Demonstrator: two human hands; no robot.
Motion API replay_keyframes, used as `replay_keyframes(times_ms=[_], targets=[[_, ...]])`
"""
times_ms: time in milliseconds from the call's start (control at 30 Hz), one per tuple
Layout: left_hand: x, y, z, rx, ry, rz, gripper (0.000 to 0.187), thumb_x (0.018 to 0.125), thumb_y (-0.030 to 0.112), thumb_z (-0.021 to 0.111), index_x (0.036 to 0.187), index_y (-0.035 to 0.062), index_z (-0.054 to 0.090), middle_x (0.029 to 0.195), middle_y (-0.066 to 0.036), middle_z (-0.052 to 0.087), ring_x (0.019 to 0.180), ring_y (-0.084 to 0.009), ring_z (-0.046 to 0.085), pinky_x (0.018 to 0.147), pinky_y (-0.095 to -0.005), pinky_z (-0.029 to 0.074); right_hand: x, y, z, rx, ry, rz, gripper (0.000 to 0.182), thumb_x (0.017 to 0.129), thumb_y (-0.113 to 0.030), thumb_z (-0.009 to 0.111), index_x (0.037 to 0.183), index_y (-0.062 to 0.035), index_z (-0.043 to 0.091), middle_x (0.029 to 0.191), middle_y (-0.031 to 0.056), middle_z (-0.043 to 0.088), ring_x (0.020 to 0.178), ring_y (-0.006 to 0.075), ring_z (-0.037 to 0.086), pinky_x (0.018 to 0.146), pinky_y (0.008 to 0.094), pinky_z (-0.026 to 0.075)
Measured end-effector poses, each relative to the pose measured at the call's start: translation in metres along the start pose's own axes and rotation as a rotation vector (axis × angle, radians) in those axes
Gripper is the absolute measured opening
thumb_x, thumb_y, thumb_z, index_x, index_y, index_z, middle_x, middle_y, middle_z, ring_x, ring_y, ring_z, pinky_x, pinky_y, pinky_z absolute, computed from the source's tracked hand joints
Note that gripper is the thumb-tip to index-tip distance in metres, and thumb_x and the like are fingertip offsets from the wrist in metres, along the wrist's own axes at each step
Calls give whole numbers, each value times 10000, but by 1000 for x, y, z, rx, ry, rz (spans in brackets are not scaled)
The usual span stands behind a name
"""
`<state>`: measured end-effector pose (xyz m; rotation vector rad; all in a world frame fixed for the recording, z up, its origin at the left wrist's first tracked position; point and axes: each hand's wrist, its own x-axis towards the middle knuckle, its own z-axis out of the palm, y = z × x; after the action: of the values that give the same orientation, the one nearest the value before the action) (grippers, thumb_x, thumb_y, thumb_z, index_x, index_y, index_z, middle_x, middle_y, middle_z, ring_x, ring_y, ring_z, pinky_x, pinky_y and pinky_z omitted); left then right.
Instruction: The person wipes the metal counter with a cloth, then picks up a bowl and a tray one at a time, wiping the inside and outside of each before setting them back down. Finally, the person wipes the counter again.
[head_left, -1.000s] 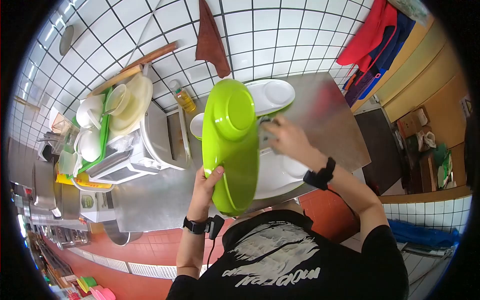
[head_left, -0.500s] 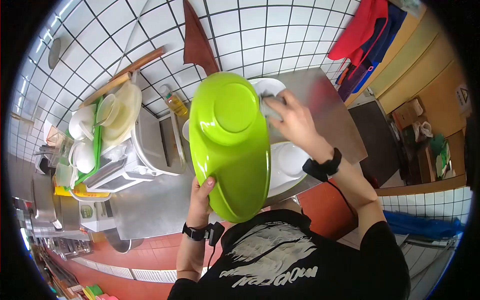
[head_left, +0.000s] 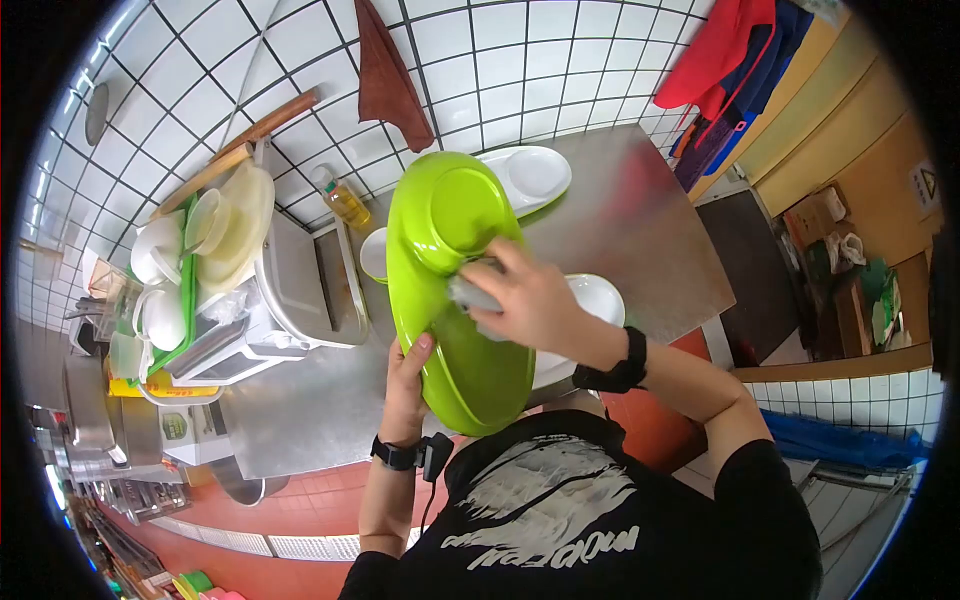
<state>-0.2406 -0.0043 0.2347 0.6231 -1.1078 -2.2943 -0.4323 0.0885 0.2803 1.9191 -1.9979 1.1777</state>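
Observation:
A long, lime-green plate (head_left: 428, 290) is held up in front of me, its glossy underside with a round raised ring facing me. My left hand (head_left: 405, 385) grips its lower left edge, thumb on the green surface. Pressed against the middle of the plate, my right hand (head_left: 538, 308) has its fingers closed on a grey cloth (head_left: 470, 296). Behind, a white plate (head_left: 538, 176) with a green underside lies on the metal table (head_left: 660, 235). Another white plate (head_left: 597, 298) is partly covered by my right hand and the green plate.
Left of the plate is a small white dish (head_left: 374, 252). A bottle of yellow liquid (head_left: 346, 204) stands near the tiled wall. Further left, a white bin (head_left: 310, 290) sits beside a green tray (head_left: 185, 320) with white bowls. A brown cloth (head_left: 392, 85) hangs on the wall.
My right hand and the grey cloth have moved from the plate's upper right edge down and left onto the middle of its underside. My left hand keeps its hold.

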Motion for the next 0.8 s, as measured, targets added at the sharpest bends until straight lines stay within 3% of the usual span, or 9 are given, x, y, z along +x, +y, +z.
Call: replay_keyframes(times_ms=[67, 133, 167, 233, 300, 367, 500, 567, 800], targets=[[1, 2, -2, -55, -7, 8, 466, 942, 285, 655, 1304, 22, 524, 1158, -70, 636, 991, -173, 646, 835, -314, 538, -10, 24, -1, -102, -131, 174, 403, 773, -198, 753, 1139, -116, 607, 1143, 141, 536, 877, 339, 648, 700, 445, 553], [4, -6, -17, -42, -22, -25, 473, 943, 282, 653, 1315, 23, 519, 1178, -76, 634, 1013, -182, 645, 854, -321, 537, -8, 55, 1, -109, -173, 390, 421, 773, -166, 744, 1131, -75, 542, 1100, 191, 525, 986, 385, 595, 749, 469, 521], [4, -11, -23, -25, -44, -62, 480, 944, 279, 651, 1326, 23, 514, 1197, -82, 631, 1034, -190, 644, 872, -328, 536, -7, 66, 2, -107, -179, 385, 421, 773, -166, 744, 1131, -75, 542, 1100, 191, 525, 986, 385, 595, 749, 469, 521], [4, -12, -20, -40, -38, -68, 468, 948, 273, 646, 1324, 25, 517, 1200, -81, 630, 1040, -191, 643, 876, -330, 535, 1, 76, 0, -44, -15, 448, 388, 778, -167, 735, 1079, -64, 512, 1039, 180, 549, 967, 387, 596, 733, 469, 518], [4, -12, -13, -50, -37, -88, 457, 953, 268, 641, 1321, 27, 521, 1203, -79, 629, 1046, -192, 641, 880, -331, 534, 3, 75, -1, -83, 24, 455, 415, 762, -170, 741, 1074, -62, 489, 1008, 162, 571, 937, 373, 607, 728, 457, 525], [7, -8, -5, -74, -2, -53, 424, 965, 258, 625, 1305, 24, 531, 1180, -66, 630, 1026, -178, 638, 868, -323, 532, 4, 67, -6, -216, -26, 291, 442, 743, -166, 748, 1092, -69, 494, 1062, 164, 573, 938, 362, 618, 728, 434, 537], [15, -9, 1, -79, -13, -62, 379, 978, 230, 613, 1289, 26, 541, 1144, -51, 637, 985, -155, 635, 841, -312, 529, -12, 29, 8, -165, -83, 104, 437, 739, -172, 747, 1096, -75, 514, 1103, 153, 562, 952, 337, 626, 692, 423, 552], [19, -17, -1, 72, -6, -72, 329, 986, 198, 608, 1266, 32, 559, 1115, -36, 641, 949, -134, 630, 816, -300, 526, -2, 12, 11, -86, -69, 88, 421, 741, -159, 735, 1102, -83, 531, 1029, 149, 588, 846, 363, 645, 691, 436, 539], [18, -33, 7, 299, -60, -67, 258, 978, 210, 641, 1154, 23, 623, 1024, 8, 647, 909, -81, 572, 806, -253, 465, 66, 9, 13, 101, 255, 310, 347, 798, -150, 712, 1075, -64, 520, 942, 152, 585, 818, 398, 628, 662, 474, 521]])
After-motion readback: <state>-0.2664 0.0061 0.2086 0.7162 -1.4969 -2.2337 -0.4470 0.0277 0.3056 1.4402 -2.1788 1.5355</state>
